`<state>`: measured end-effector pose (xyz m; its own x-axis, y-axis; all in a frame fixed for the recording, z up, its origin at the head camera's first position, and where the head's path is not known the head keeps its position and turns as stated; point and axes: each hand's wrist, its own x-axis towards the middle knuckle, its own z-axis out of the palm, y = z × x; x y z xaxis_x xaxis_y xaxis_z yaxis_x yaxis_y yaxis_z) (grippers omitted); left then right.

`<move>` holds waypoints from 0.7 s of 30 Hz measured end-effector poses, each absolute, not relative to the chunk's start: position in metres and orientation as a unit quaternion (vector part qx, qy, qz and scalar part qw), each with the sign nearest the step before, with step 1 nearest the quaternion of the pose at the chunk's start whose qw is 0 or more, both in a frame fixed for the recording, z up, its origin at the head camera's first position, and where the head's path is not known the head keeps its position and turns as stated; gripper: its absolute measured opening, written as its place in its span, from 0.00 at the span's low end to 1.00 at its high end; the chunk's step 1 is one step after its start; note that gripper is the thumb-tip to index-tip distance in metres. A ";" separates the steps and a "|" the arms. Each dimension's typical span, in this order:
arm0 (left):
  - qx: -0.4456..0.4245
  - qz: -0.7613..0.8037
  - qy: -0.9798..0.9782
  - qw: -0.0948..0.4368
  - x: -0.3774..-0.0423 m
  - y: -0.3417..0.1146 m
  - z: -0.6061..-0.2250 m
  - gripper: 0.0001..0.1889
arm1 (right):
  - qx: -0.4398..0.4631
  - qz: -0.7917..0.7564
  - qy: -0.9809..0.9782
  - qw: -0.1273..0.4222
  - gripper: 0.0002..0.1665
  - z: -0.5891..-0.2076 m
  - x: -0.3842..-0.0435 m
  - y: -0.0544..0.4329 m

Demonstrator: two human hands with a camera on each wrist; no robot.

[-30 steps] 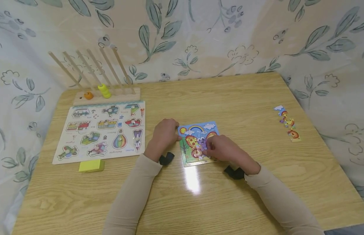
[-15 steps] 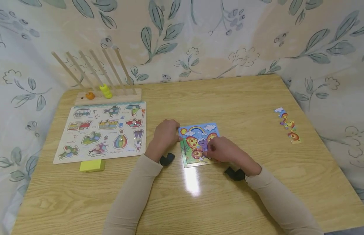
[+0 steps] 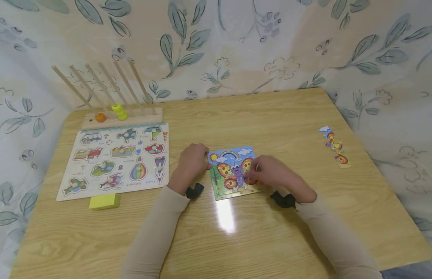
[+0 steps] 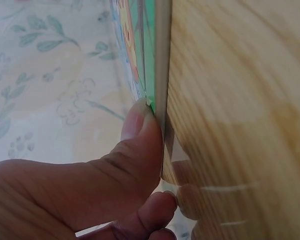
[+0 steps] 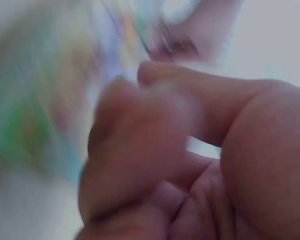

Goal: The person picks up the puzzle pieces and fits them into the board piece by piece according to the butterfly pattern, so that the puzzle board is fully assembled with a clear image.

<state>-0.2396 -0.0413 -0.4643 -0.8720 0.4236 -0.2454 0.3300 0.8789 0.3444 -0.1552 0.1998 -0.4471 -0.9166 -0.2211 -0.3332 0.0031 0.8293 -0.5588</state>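
A square picture puzzle point(image 3: 233, 170) with a purple butterfly, a rainbow and a sun lies in the middle of the wooden table. My left hand point(image 3: 192, 164) grips its left edge; in the left wrist view the thumb point(image 4: 140, 125) presses on the green border while fingers sit beside the edge. My right hand point(image 3: 271, 172) hovers at the puzzle's right side, fingers curled and tips close over the butterfly's right wing. In the blurred right wrist view, thumb and fingers point(image 5: 140, 135) are bent close together; I cannot tell whether they pinch a piece.
Several loose puzzle pieces point(image 3: 336, 146) lie in a row at the far right. At left is a knob puzzle board point(image 3: 115, 161) of vehicles, with a yellow block point(image 3: 104, 202) at its near edge. A peg stand point(image 3: 143, 113) with orange and yellow beads stands behind it.
My right hand has drawn slightly back to the right, uncovering more of the butterfly's body and right wing. The left hand stays at the puzzle's edge. The head view has shifted a little.
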 end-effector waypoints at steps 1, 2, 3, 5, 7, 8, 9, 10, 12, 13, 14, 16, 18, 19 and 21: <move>0.196 0.151 0.956 0.159 -0.240 -0.042 -0.465 0.24 | -0.043 -0.290 0.937 0.188 0.18 -0.440 -0.158 0.211; 0.196 0.155 0.955 0.160 -0.240 -0.043 -0.465 0.24 | -0.028 -0.290 0.940 0.178 0.17 -0.432 -0.160 0.225; 0.196 0.157 0.954 0.161 -0.240 -0.043 -0.466 0.24 | -0.009 -0.286 0.943 0.171 0.18 -0.426 -0.162 0.241; 0.199 0.159 0.953 0.162 -0.241 -0.043 -0.465 0.24 | 0.025 -0.264 0.951 0.162 0.23 -0.416 -0.169 0.277; 0.202 0.158 0.953 0.160 -0.241 -0.044 -0.465 0.23 | 0.055 -0.227 0.961 0.150 0.27 -0.413 -0.177 0.314; 0.204 0.154 0.954 0.159 -0.242 -0.045 -0.465 0.23 | 0.070 -0.211 0.963 0.151 0.28 -0.413 -0.182 0.332; 0.203 0.152 0.954 0.157 -0.242 -0.045 -0.465 0.22 | 0.084 -0.195 0.965 0.151 0.31 -0.415 -0.186 0.349; 0.202 0.149 0.955 0.156 -0.242 -0.046 -0.464 0.22 | 0.100 -0.184 0.967 0.148 0.33 -0.419 -0.191 0.364; 0.197 0.148 0.956 0.158 -0.243 -0.048 -0.463 0.23 | 0.130 -0.168 0.967 0.140 0.38 -0.429 -0.198 0.388; 0.196 0.148 0.956 0.160 -0.243 -0.048 -0.464 0.23 | 0.144 -0.168 0.965 0.138 0.41 -0.434 -0.201 0.397; 0.194 0.151 0.956 0.163 -0.243 -0.048 -0.464 0.24 | 0.157 -0.170 0.962 0.142 0.45 -0.440 -0.204 0.404; 0.193 0.154 0.955 0.167 -0.243 -0.048 -0.464 0.25 | 0.175 -0.167 0.960 0.142 0.49 -0.451 -0.207 0.416; 0.197 0.159 0.953 0.168 -0.243 -0.046 -0.465 0.25 | 0.185 -0.158 0.960 0.137 0.48 -0.458 -0.210 0.424; 0.200 0.161 0.952 0.167 -0.243 -0.045 -0.465 0.25 | 0.188 -0.156 0.960 0.133 0.47 -0.460 -0.211 0.427; 0.203 0.165 0.951 0.165 -0.242 -0.044 -0.464 0.25 | 0.185 -0.139 0.965 0.121 0.41 -0.462 -0.213 0.431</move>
